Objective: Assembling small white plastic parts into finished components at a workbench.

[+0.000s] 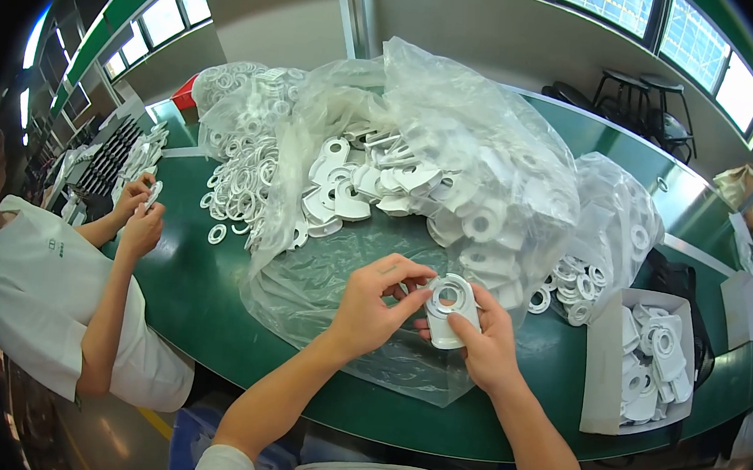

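A white plastic part (446,332) with a round, holed end and a squared lower end is held up over the table's near side. My right hand (491,342) grips it from the right, thumb across its front. From the left, my left hand (379,302) pinches the upper left edge of the round end, thumb and forefinger close together. A pale ring shape lies around the hole; whether it is a separate piece, I cannot tell. Just beyond my hands, a large clear plastic bag (335,294) lies spread open, with a heap of similar white parts (340,192) in it.
Loose white rings (242,183) are piled at the left and more rings (580,284) at the right, spilling from bags. A box (604,371) of white parts stands right on the green table (209,301). At left, a co-worker (58,288) handles a small white piece.
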Demonstrator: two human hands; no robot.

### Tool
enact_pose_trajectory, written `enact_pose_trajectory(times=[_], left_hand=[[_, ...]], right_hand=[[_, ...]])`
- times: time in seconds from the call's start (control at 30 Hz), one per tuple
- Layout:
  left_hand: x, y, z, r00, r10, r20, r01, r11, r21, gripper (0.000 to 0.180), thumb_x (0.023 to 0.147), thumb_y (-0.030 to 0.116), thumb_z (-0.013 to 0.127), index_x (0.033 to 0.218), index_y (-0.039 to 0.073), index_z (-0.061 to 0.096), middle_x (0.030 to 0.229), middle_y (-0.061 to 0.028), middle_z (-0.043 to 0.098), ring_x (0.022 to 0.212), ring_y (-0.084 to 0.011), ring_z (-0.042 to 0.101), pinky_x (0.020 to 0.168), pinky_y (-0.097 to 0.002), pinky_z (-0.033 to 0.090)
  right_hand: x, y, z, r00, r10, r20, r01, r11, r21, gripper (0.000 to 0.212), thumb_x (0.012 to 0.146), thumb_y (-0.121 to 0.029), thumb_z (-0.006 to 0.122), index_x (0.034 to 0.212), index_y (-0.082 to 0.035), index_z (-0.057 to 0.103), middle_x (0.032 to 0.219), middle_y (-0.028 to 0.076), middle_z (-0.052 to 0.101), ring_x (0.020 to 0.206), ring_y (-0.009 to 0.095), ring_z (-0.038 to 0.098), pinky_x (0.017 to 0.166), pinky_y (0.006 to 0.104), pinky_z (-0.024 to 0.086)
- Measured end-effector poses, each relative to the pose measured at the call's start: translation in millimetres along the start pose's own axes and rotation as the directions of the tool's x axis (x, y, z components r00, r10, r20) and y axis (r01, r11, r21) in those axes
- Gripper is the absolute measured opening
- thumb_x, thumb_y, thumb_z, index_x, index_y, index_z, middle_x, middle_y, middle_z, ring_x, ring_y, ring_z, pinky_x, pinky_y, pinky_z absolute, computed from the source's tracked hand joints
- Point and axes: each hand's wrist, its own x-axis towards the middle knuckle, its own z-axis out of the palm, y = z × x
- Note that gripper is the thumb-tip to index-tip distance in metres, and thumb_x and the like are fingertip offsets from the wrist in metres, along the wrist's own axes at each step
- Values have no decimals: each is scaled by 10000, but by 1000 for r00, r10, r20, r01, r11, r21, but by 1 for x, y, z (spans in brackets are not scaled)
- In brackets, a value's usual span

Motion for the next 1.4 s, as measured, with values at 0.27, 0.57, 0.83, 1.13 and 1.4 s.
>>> enact_pose_trajectory(times=[0.27, 0.57, 0.83, 1.13, 1.4], left_hand=[[-1, -9, -5, 955, -242, 173, 286, 906, -311, 169, 884, 38, 616, 1026, -46, 655, 958, -42, 634, 799, -78, 581, 653, -218, 470], [-3, -11, 1, 989, -131, 66, 140, 976, -165, 131, 860, 5, 630, 982, -33, 659, 872, -54, 648, 733, -97, 597, 639, -234, 482], [-13, -3, 12, 985, -173, -3, 171, 976, -133, 121, 868, -12, 608, 976, -63, 627, 885, -46, 619, 722, -83, 574, 643, -211, 468], [-9, 0, 13, 998, 45, 45, -39, 992, -116, 117, 837, -9, 620, 949, -25, 647, 871, -77, 610, 717, -126, 578, 665, -250, 468], [-13, -2, 21, 1000, -6, -9, 4, 985, -175, 71, 840, -29, 592, 891, -29, 641, 838, -77, 604, 747, -130, 587, 686, -255, 463]], right_hand=[[-5, -4, 6, 997, -77, -9, 74, 981, -178, 375, 901, 65, 431, 1273, 33, 398, 1144, 182, 589, 943, 284, 673, 827, 373, 568], [-4, 0, 5, 994, -107, 24, 110, 974, -199, 375, 902, 55, 423, 1273, 13, 394, 1122, 149, 587, 941, 243, 667, 825, 355, 559], [-6, 2, 9, 988, -137, -75, 119, 971, -210, 242, 946, -52, 468, 1176, 22, 489, 1010, 118, 620, 842, 206, 672, 766, 326, 567], [-5, 4, 6, 934, -340, -111, 236, 818, -524, 226, 961, -161, 543, 882, 23, 647, 739, 51, 641, 655, 71, 564, 560, 228, 450], [-7, 1, 14, 971, -181, -157, 85, 874, -479, 254, 972, -164, 507, 871, 32, 633, 739, 57, 640, 656, 107, 614, 584, 225, 487]])
